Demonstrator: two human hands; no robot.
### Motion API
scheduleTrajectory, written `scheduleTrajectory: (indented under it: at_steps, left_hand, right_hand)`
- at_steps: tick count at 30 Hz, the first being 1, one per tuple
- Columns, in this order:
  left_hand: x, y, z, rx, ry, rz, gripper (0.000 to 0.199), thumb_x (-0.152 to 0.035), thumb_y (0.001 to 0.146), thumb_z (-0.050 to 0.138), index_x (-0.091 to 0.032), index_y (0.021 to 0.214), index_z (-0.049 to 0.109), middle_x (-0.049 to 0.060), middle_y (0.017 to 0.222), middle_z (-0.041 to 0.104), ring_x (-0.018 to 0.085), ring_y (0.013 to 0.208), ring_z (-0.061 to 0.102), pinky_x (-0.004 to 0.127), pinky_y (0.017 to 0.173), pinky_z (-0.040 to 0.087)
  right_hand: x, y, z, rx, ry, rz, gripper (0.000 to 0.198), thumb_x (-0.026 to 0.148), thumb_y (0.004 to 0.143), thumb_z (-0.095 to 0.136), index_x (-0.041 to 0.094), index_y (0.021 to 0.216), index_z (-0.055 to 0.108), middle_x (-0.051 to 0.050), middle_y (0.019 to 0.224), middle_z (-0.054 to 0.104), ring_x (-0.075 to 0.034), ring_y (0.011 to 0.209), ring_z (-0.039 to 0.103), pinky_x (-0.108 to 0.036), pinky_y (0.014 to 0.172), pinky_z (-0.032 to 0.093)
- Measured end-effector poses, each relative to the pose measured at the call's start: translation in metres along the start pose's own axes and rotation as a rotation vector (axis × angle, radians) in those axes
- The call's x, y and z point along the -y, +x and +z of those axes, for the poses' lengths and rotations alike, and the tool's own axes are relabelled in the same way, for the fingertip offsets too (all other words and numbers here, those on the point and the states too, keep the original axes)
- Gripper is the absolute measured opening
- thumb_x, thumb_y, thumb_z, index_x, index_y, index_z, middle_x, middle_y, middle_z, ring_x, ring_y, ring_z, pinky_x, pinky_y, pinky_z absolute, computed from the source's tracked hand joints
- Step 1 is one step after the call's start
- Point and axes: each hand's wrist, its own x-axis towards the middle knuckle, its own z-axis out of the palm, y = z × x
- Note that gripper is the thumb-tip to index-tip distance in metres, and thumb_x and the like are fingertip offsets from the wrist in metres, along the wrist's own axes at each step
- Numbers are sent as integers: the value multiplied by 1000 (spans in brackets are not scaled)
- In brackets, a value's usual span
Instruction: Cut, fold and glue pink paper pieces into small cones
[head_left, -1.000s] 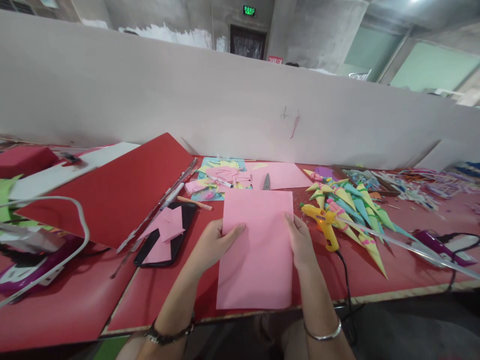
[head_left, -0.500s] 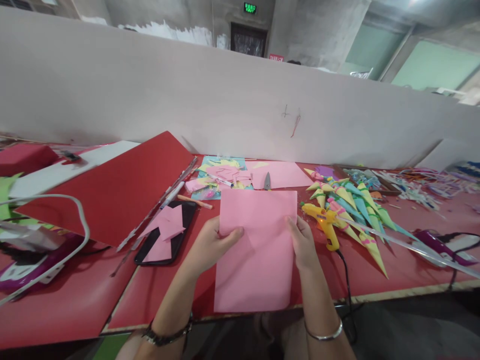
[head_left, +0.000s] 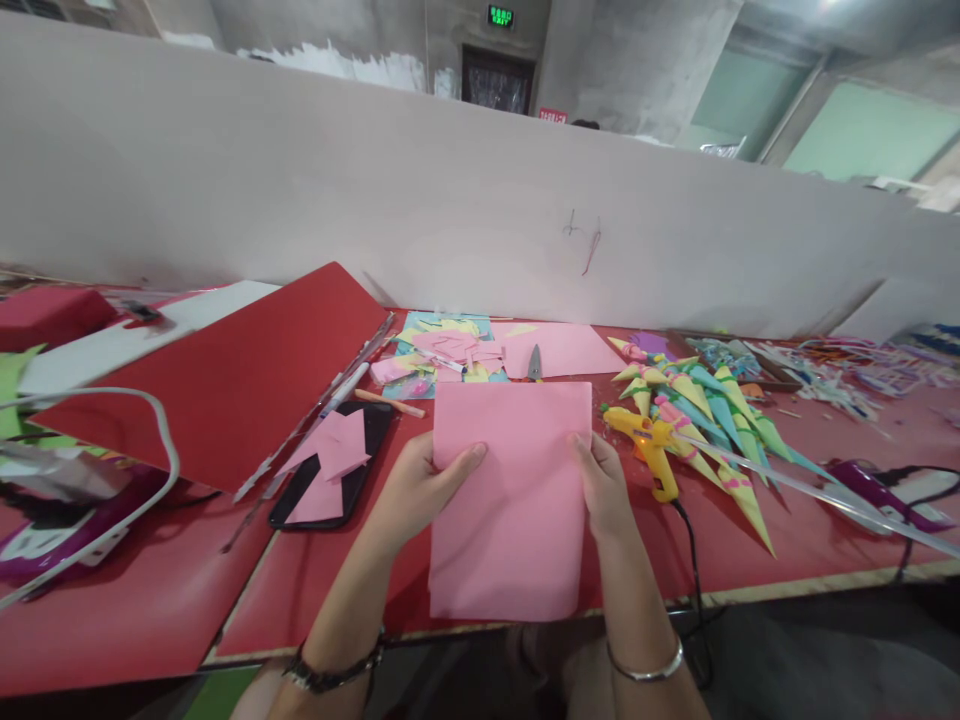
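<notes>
A pink sheet of paper (head_left: pixel 510 530) is held up between my two hands at the front edge of the red table, its lower end reaching that edge. My left hand (head_left: pixel 420 490) grips its left side, thumb lying on the face and fingers hidden behind. On the opposite side my right hand (head_left: pixel 600 480) pinches the edge, with the thumb in front. Along the bottom left a second edge shows, so the paper looks folded or doubled. Just beyond its top lie the scissors (head_left: pixel 535 362), only partly visible.
To the right lie a yellow glue gun (head_left: pixel 646 440) with its cord and a pile of coloured paper cones (head_left: pixel 720 400). At left, pink scraps (head_left: pixel 334 450) cover a black phone (head_left: pixel 322 515) beside a large red board (head_left: pixel 240 380). Paper offcuts (head_left: pixel 450 350) lie behind, before a white partition (head_left: pixel 450 220).
The pink paper has shifted very slightly left at its top, and its two layers sit a little differently at the lower left. Both hands keep their hold.
</notes>
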Motion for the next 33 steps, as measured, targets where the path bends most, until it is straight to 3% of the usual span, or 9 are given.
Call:
scheduleTrajectory:
  at_steps: [13, 23, 28, 33]
  left_hand:
    - [-1, -1, 0, 1, -10, -25, 34, -39, 70, 53, -17, 47, 42, -5, 46, 37, 7, 43, 30, 18, 37, 23]
    - [-3, -1, 1, 30, -54, -80, 31, -41, 69, 53, -15, 53, 50, -3, 49, 44, 7, 45, 34, 18, 39, 27]
    - [-2, -1, 1, 15, -24, -94, 35, -42, 71, 50, -17, 48, 40, -6, 45, 31, 6, 42, 25, 18, 37, 21]
    - [1, 0, -1, 37, 7, -84, 37, -43, 73, 48, -19, 48, 34, -6, 47, 28, 6, 43, 24, 19, 37, 18]
  right_hand:
    - [0, 1, 0, 2, -28, -32, 33, 48, 72, 59, 17, 76, 67, -1, 63, 62, -15, 61, 53, -25, 55, 40]
    - [-4, 4, 2, -1, 33, -24, 32, 46, 71, 61, 17, 81, 68, -2, 70, 66, -17, 65, 58, -26, 58, 44]
    - [-5, 5, 2, -5, 37, -11, 31, 46, 72, 61, 17, 79, 68, -2, 71, 67, -18, 67, 59, -25, 58, 45]
    - [-5, 5, 3, -3, 35, 19, 31, 46, 72, 61, 17, 80, 68, -2, 68, 67, -19, 66, 60, -26, 58, 45]
